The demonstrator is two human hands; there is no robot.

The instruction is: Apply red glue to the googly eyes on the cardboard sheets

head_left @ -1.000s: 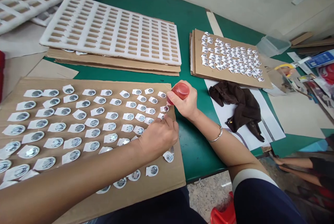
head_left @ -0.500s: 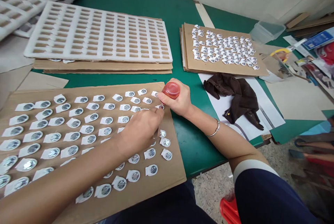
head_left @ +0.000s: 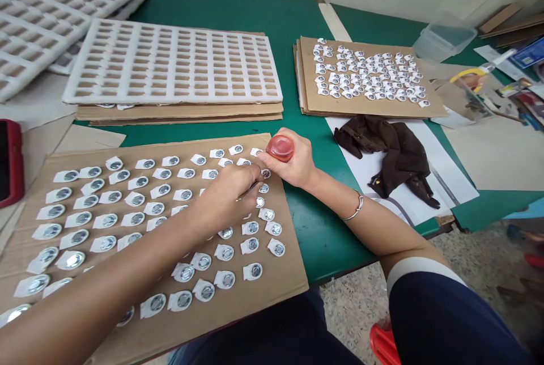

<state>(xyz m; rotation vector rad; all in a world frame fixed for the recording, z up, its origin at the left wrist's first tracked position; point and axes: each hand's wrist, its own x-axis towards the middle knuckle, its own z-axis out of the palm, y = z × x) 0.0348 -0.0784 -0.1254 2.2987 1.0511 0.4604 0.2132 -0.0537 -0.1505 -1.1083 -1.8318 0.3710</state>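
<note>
My right hand [head_left: 300, 158] is wrapped round a translucent red squeeze bottle [head_left: 280, 148], its rounded base towards me. The bottle's tip is hidden, above the far right corner of a cardboard sheet [head_left: 276, 288]. My left hand [head_left: 232, 192] reaches across the sheet, fingers pinched on a thin metal tool [head_left: 248, 190], mostly covered by the hand, so its kind is unclear. Just right of those fingers lies a small round silver piece [head_left: 266, 173]. Rows of similar silver discs on white tabs [head_left: 204, 290] cover the sheet, some of them hidden beneath my left forearm.
Behind the sheet, a white slotted foam tray [head_left: 170, 62] lies on stacked cardboard. More discs sit on another cardboard stack [head_left: 361, 107] at the back right. A dark brown cloth [head_left: 391, 155] rests on white paper. A red-cased phone [head_left: 11, 164] is at the left edge.
My left hand has drawn slightly up and left, uncovering discs near the right edge. My right hand keeps the bottle at nearly the same spot. The view has turned left, bringing in the phone.
</note>
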